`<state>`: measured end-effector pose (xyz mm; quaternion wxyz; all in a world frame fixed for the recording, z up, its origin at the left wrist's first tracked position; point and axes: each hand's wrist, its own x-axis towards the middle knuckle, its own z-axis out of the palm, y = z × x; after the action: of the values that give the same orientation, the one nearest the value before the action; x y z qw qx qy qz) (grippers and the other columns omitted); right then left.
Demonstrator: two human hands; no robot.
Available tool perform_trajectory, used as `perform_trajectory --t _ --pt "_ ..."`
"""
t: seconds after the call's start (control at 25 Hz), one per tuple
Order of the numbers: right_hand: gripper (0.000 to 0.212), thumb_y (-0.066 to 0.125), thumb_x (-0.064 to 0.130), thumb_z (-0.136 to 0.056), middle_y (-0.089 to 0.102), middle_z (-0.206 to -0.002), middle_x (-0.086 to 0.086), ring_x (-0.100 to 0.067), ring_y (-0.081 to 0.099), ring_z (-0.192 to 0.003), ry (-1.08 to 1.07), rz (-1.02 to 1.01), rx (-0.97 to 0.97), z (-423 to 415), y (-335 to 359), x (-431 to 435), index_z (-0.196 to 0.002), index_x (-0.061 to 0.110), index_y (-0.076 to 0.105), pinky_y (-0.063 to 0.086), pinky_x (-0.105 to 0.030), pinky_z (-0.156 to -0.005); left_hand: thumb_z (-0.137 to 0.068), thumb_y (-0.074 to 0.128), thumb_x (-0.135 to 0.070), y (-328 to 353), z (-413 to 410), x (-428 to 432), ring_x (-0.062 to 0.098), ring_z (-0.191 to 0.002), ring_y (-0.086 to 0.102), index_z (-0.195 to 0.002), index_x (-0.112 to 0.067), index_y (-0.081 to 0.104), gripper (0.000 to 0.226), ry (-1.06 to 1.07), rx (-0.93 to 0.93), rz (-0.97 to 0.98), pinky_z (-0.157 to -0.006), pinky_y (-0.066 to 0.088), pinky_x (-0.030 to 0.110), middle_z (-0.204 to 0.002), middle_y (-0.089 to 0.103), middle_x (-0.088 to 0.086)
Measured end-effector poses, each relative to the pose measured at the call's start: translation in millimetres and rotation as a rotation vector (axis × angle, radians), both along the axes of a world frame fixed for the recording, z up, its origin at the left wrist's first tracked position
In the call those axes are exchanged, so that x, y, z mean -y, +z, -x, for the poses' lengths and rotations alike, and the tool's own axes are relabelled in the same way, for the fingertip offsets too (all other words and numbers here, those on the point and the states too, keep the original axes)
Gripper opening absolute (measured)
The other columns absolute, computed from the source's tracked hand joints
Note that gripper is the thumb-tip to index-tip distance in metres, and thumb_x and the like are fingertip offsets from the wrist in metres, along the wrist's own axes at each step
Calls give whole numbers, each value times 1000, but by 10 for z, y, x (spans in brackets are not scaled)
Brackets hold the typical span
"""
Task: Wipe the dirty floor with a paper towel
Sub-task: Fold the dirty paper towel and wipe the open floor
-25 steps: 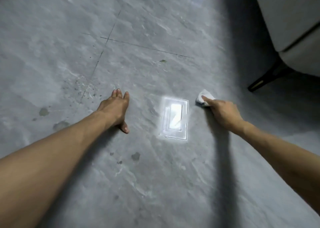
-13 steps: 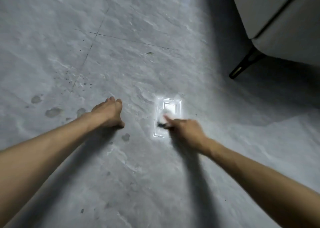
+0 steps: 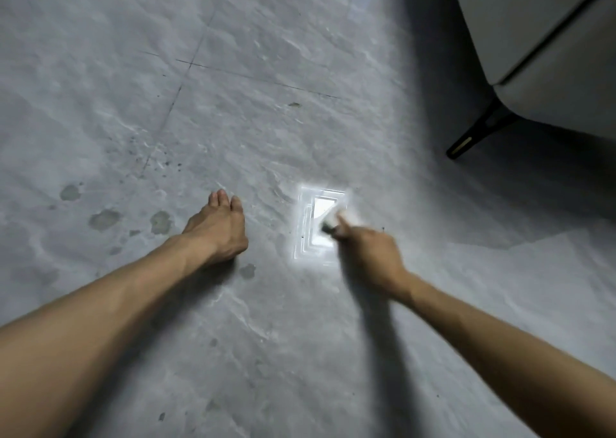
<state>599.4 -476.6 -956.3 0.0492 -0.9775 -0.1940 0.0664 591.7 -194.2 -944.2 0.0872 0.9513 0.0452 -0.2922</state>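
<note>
Floor (image 3: 300, 354): grey marbled tile, small dark spots nearest the camera. Left hand (image 3: 216, 229) flat on floor, fingers straight and together. Right hand (image 3: 366, 254), motion-blurred, fingers curled round crumpled paper towel (image 3: 330, 221), which touches the floor inside bright glare patch (image 3: 313, 237). Grey stains (image 3: 105, 219) left of left hand. Farther: tile joints (image 3: 186, 67); pale furniture (image 3: 550, 37) on black leg (image 3: 476, 134), far right
</note>
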Motion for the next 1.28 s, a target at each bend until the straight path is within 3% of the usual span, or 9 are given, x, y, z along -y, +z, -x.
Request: perform_trajectory --t 0.16,0.36,0.44,0.52,0.64,0.88,0.96,1.12,1.28 --pt "33 36 15 -97 68 -100 -21 -41 62 -85 -592 42 166 -556 1 -15 -128 17 49 35 -36 -63 -85 37 -14 -5 -17 -8 35 -148 -2 -152 -1 0 77 -19 -17 -11 -119 15 43 -158 -7 25" --pt "53 45 15 -87 70 -95 -6 -38 64 -75 253 -45 -87 157 -222 -991 -138 28 38 31 -32 -55 -84 36 -10 14 -15 -10 35 -148 -1 -151 -1 1 76 -12 -2 -9 -119 15 43 -158 -5 25" --pt "53 47 18 -91 69 -112 2 -33 65 -91 340 -67 -88 0 -88 -600 -141 36 41 42 -35 -64 -85 34 -9 9 14 -2 34 -148 -3 -152 -2 0 75 -3 9 -8 -119 14 44 -158 -7 24" --pt "47 46 22 -96 66 -122 -1 -33 63 -101 23 36 -27 -219 -7 -8 -140 37 43 47 -36 -78 -86 31 -8 7 32 -2 35 -148 -4 -152 -2 -1 73 1 7 -2 -119 14 44 -158 -8 24" --pt "49 41 12 -95 67 -106 -20 -42 62 -88 -503 43 93 -159 60 395 -141 26 42 46 -42 -71 -87 30 -8 -3 30 -8 33 -148 -3 -152 -2 0 72 -4 18 -1 -119 14 43 -159 -7 23" --pt "62 45 15 -87 67 -107 -2 -38 63 -80 314 -60 -140 793 -100 -327 -143 37 30 46 -37 -56 -89 29 -9 47 58 2 32 -148 -2 -152 -4 2 69 16 27 -8 -118 15 43 -159 -5 20" --pt "50 47 20 -93 67 -115 -4 -36 65 -90 150 30 -45 403 -53 113 -139 39 43 50 -39 -67 -89 30 -10 42 74 1 32 -148 -2 -152 -4 2 69 12 44 -7 -118 14 42 -160 -5 20" --pt "37 37 8 -96 67 -103 -23 -42 62 -87 -712 79 107 98 15 431 -131 16 47 40 -38 -65 -88 31 -6 97 91 -26 30 -149 0 -152 -4 6 69 15 50 28 -120 14 41 -160 -4 20" --pt "46 39 9 -95 69 -92 -13 -35 65 -78 -424 -50 80 484 -191 -1080 -141 12 35 33 -34 -59 -82 39 -3 231 277 -234 32 -132 42 -133 -10 44 52 26 175 176 -106 37 39 -144 42 16"
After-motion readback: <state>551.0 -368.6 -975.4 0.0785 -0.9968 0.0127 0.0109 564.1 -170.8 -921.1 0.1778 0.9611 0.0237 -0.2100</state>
